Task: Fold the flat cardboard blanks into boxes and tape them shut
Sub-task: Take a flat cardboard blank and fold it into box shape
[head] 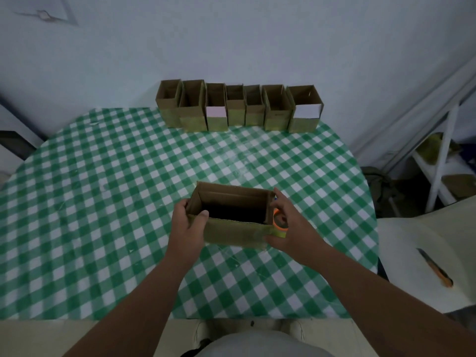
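A person stands at a table covered with a green-and-white checked cloth and holds an open-topped cardboard box between both hands near the front middle of the table. The left hand grips the box's left end, its thumb hooked over the near top edge and its fingers curled round the far left corner. The right hand holds the right end, fingers reaching up along the far right corner and the thumb low against the near right side. Whether the box rests on the cloth or is lifted just off it cannot be told. Its inside is dark and looks deep; the near wall shows a lighter, greenish band along its lower part. A tape roll with an orange core and yellowish edge sits just beside the box's right end, partly behind the right hand's fingers; whether the hand also holds it cannot be told. At the far edge of the table, against the pale wall, seven made-up boxes stand side by side in a row, tops open, touching or nearly so; two of them carry a white panel on the near face. To the right of the table, on a pale chair seat, lies a knife with an orange handle. Further right a white shelf frame stands by the wall.
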